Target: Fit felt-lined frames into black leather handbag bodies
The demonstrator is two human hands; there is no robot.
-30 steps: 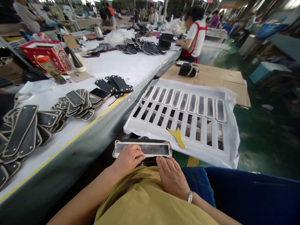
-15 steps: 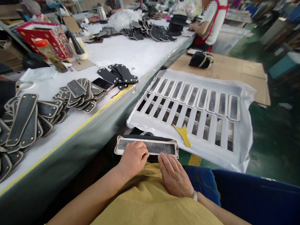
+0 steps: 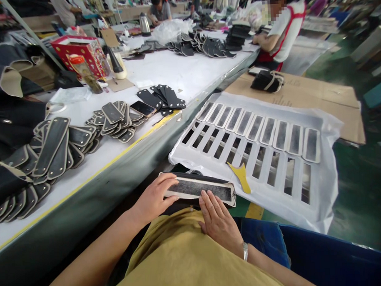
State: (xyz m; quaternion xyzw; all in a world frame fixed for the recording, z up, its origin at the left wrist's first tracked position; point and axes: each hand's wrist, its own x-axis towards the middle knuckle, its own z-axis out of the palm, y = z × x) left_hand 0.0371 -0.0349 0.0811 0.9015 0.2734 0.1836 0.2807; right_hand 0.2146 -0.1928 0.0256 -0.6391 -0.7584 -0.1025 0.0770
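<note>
In front of my waist lies a long black piece with a dark grey rectangular panel [image 3: 193, 188] framed in cream, tilted slightly down to the right. My left hand [image 3: 157, 195] grips its left end, fingers along the top edge and thumb on the lower side. Flat fingers of my right hand [image 3: 219, 217] rest on the panel's lower right part, pressed side by side. Just beyond is a white slotted sheet [image 3: 222, 158] with a row of cream-bordered dark strips [image 3: 254, 126] along its far side. A yellow forked piece [image 3: 241, 177] lies on its near edge.
Piles of cream-edged black straps [image 3: 53, 150] and a phone [image 3: 143, 108] lie on the white table [image 3: 116, 156] at left. Cardboard [image 3: 316, 92] bearing a black bundle [image 3: 266, 80] is behind the sheet. A blue bin [image 3: 331, 250] stands at right. A co-worker [image 3: 277, 31] sits farther back.
My left hand has shifted from the middle of the panel to its left end, thumb now spread from the fingers. My right hand stays on the lower right part. The view has swung slightly left.
</note>
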